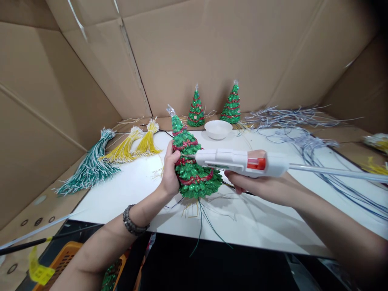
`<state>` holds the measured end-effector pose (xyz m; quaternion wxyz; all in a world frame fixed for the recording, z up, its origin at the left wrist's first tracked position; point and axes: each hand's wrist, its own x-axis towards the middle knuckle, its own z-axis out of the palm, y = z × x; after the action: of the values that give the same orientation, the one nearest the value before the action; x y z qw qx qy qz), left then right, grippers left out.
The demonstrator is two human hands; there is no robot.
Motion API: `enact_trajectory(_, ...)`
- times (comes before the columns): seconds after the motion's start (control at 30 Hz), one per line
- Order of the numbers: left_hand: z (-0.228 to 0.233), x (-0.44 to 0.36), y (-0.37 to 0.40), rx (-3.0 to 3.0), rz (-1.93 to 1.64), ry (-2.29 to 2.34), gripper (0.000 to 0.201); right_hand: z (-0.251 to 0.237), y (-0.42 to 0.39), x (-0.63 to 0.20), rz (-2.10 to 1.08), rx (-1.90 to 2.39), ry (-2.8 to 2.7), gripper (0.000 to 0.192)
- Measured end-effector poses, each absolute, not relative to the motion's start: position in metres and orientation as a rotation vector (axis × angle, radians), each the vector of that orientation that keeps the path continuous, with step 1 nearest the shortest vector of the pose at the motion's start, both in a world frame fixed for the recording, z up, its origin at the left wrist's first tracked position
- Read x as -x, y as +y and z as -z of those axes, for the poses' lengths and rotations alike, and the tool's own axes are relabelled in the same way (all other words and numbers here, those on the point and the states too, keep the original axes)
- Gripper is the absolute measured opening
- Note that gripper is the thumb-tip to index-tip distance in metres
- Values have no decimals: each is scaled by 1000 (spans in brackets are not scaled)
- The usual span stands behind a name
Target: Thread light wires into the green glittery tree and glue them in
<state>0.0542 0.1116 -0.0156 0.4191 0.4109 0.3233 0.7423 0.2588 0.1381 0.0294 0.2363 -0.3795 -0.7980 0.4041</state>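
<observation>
Counting three glitter trees (194, 169), one glue gun (242, 162), one bowl (218, 129).

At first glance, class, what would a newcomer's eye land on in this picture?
At centre, the left hand steadies a green glittery tree on the white table, while the right hand aims a white glue gun at its side. Two finished trees and a white bowl stand behind; yellow wire bundles lie to the left.
</observation>
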Motion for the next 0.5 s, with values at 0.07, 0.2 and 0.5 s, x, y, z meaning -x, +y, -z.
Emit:
enact_trajectory(0.07,16,-54,112,-1027,-1860,817,33,-29,138,-259,-1102,1062,-2198,26)
enact_trajectory(0.2,18,-54,112,-1028,-1842,790,32,-29,138,-259,-1067,1076,-2201,24)
enact_trajectory(0.5,18,-54,113,-1030,-1831,796,32,-25,140,-254,-1008,994,-2162,24)
